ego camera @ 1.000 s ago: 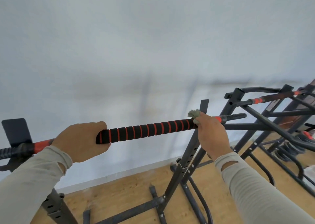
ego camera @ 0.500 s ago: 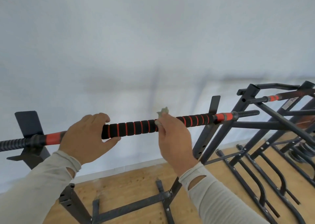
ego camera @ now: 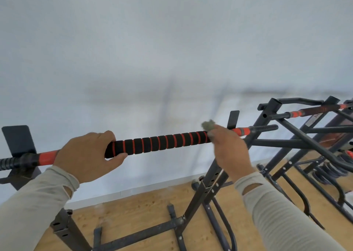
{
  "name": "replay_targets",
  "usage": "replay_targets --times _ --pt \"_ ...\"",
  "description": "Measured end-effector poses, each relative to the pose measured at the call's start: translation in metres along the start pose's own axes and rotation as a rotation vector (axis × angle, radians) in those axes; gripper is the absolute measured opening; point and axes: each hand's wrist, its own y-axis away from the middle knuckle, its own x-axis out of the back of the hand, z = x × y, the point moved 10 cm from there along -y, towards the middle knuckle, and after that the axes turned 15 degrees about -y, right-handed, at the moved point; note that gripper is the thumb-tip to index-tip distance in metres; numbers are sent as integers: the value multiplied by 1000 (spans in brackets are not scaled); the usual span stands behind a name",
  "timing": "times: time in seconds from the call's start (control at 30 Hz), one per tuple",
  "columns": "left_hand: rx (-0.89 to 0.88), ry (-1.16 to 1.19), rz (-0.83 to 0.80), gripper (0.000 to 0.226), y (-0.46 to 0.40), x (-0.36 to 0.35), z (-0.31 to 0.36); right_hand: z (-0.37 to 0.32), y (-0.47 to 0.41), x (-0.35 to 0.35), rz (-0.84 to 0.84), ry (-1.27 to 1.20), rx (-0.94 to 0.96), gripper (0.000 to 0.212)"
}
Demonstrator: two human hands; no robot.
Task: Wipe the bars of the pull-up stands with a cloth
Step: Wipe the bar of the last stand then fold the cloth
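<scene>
Foam-padded bar gripped by left hand; right hand presses cloth on it; no legible writing.

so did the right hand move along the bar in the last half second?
Yes. The right hand with the cloth slid right along the bar, from mid-foam to the foam's right end, away from the left hand.

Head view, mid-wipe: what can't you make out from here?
- Cloth: only a grey tuft shows above the right hand; the rest is hidden by that hand.
- Bar: its left end is cut off by the frame edge; the stretch under the left hand is covered.
- Right hand's fingers: behind the hand, so their contact with the bar is unseen.
- Second stand: cut off by the right edge.
</scene>
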Motion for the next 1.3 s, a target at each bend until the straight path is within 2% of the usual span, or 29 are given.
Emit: replay_targets --times 0.1,0.23,0.33,0.5,0.57,0.63,0.73,0.8,0.9,0.97,1.07,1.17,1.3 --pt "37 -3 -119 41 -6 -7 -1 52 2 27 90 -46 -250 35" --pt "38 -17 -184 41 -12 -12 -2 27 5 15 197 -189 -254 28" --pt "41 1 -205 39 -11 -14 -3 -35 11 -14 205 -279 -140 25" --pt "-25 -22 -219 47 -8 -12 2 -169 40 -67 104 -380 312 17" --pt "-59 -44 -185 44 -4 -11 2 -176 39 -70 91 -352 358 20" --pt "-71 -89 -30 45 3 -2 3 -163 35 -60 96 -344 400 23" --pt "49 -17 113 45 18 8 -6 -112 16 -41 26 -247 296 37" --pt "80 30 117 44 22 7 -10 -61 5 -24 6 -82 146 44" --pt "48 28 78 46 17 4 -11 29 4 20 99 -113 -268 29" --pt "31 35 35 41 14 2 -9 58 7 34 170 -150 -403 30" --pt "34 37 -18 35 10 1 -9 50 8 23 225 -149 -392 31" --pt "43 20 -47 34 8 2 -8 11 18 6 247 -177 -333 29" --pt "65 19 -72 35 8 2 -8 -67 35 -18 198 -342 -76 23"
